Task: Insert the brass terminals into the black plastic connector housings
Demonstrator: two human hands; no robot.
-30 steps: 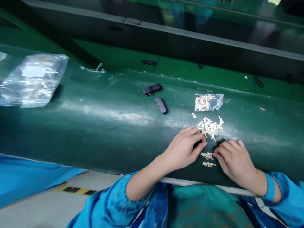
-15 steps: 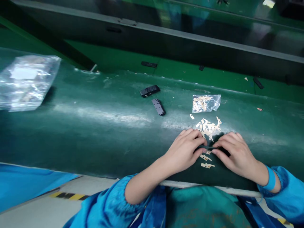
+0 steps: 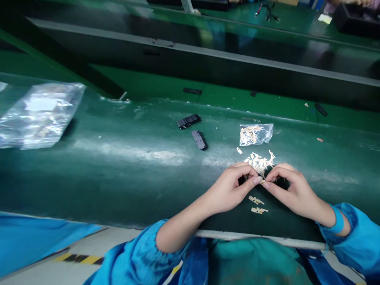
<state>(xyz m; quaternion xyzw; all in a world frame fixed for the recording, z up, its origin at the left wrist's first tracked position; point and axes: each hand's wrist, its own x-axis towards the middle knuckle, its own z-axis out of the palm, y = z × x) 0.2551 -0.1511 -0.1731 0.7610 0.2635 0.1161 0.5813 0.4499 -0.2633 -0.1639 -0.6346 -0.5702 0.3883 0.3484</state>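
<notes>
My left hand and my right hand meet fingertip to fingertip low over the green work surface. Between their thumbs and fingers is a small cream-coloured flat piece, mostly covered by the fingertips. Just beyond the fingers lies a loose heap of similar cream pieces, partly hidden by my left hand. On the near side, two cream pieces lie apart, a stepped piece and another stepped piece, each with a dark hole.
A clear bag of cream pieces lies behind the heap. To its left are a black ribbed part and a dark grey part. A large clear bag sits far left near a slanting green post.
The cream piece farthest from me in the near row is gone from the surface, and a cream piece now shows between my fingertips. The camera view has tilted up slightly.
</notes>
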